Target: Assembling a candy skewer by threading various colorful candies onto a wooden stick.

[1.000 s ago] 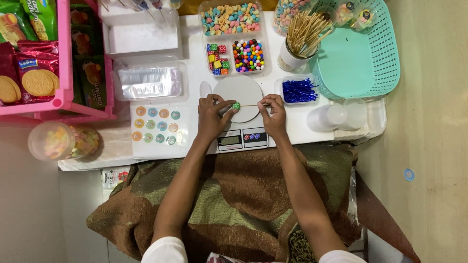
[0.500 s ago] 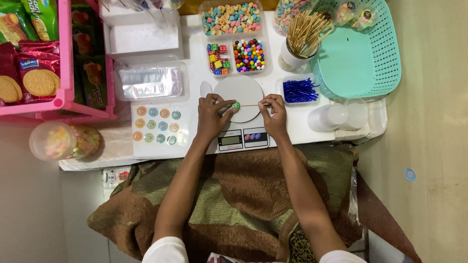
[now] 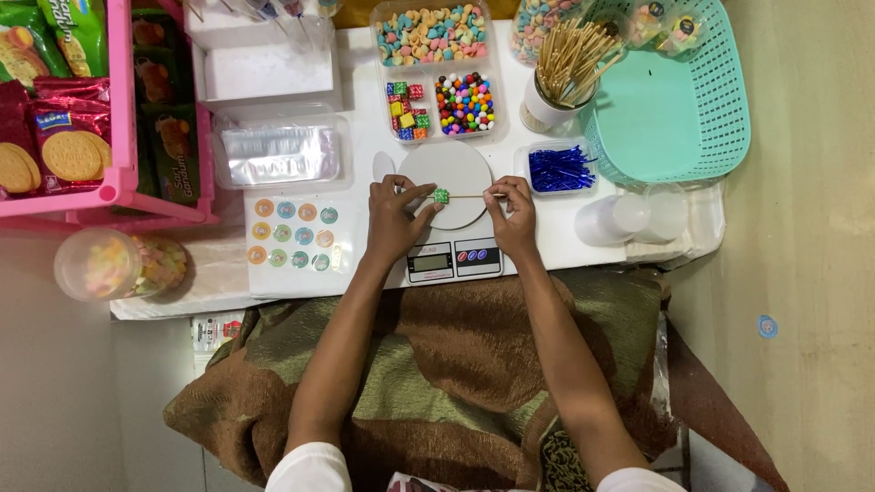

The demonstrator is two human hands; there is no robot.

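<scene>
Green candy [image 3: 441, 196] on skewer [image 3: 467, 196] pinched between left hand [image 3: 395, 219] and right hand [image 3: 512, 211].

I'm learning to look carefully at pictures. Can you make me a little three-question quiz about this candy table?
1. True or false: the green candy cube sits on a thin wooden skewer held over the kitchen scale.
2. Which hand pinches the skewer's plain end, away from the cube? A) left hand B) right hand
3. What colour is the basket beside the cup of wooden sticks?

Key
1. True
2. B; the left hand's fingers are at the cube.
3. Teal, a light blue-green
</scene>
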